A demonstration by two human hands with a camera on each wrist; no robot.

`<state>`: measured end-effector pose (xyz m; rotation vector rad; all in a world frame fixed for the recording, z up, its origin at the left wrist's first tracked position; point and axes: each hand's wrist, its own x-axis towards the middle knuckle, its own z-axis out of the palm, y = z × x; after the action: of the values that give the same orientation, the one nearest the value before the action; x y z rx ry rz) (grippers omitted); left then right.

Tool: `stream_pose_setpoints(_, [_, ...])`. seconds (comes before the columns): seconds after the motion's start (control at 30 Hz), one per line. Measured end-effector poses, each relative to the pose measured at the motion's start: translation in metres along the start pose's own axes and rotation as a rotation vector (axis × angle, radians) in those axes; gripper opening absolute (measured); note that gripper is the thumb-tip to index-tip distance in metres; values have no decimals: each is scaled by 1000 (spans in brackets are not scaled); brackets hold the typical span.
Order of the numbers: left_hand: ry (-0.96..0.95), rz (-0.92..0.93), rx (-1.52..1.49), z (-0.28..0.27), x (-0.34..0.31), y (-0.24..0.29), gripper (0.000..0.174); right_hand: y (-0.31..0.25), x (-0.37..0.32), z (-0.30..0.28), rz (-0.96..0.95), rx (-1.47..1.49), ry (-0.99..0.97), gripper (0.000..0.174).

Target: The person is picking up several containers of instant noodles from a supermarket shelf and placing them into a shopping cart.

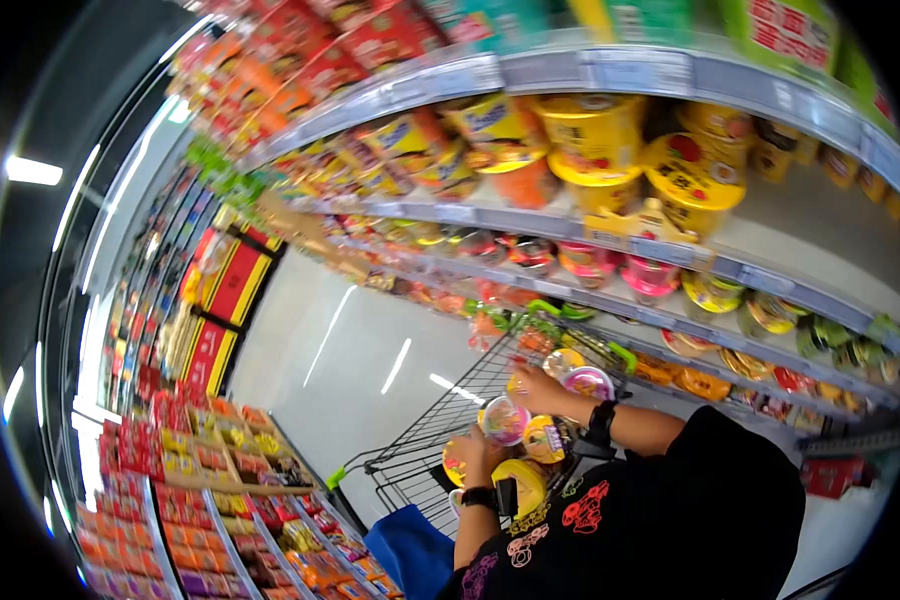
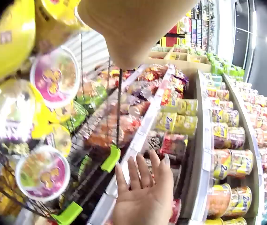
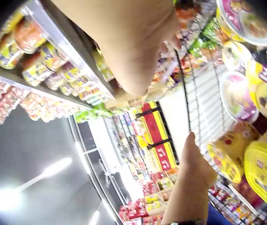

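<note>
Several instant noodle tubs fill the black wire shopping cart (image 1: pixel 395 480). My left hand (image 1: pixel 473 452) is at the cart's left side, close beside a yellow noodle cup (image 3: pixel 227 154); its fingers are mostly hidden, so I cannot tell whether they hold the cup. A yellow tub (image 1: pixel 520 485) sits near that wrist. Across the cart, my right hand (image 1: pixel 542 388) reaches over the tubs. In the left wrist view the right hand (image 2: pixel 145 192) shows its palm, fingers extended and nothing in them. Between the hands lies a round pink-and-white tub (image 1: pixel 505 421); a similar purple-rimmed tub (image 1: pixel 588 383) lies beyond.
Shelves of noodle tubs and packets (image 1: pixel 590 140) run along the right of the cart. Low racks of red and orange packs (image 1: pixel 180 510) stand to the left. Ahead is grey aisle floor (image 1: pixel 370 340), with a red-and-yellow display (image 1: pixel 225 315) farther off. Green corner pieces (image 2: pixel 111 158) cap the cart's rim.
</note>
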<state>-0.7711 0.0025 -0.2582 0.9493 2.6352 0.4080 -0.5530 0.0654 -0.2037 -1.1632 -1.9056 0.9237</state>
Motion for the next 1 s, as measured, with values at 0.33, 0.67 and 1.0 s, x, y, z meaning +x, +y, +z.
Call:
stream_pose_setpoints(0.33, [-266,813,-1044,-19,-127,274,43,-105,-51,-303,-383,11,878,33])
stream_pose_setpoints(0.67, [-131,1369,-857,-91,-272,374,49,-78,-96,-397,-193,-413,952,62])
stream_pose_setpoints(1.0, [-34,1355,-783,-73,-288,410,54,-63,-95,-402,-123,-473,705,83])
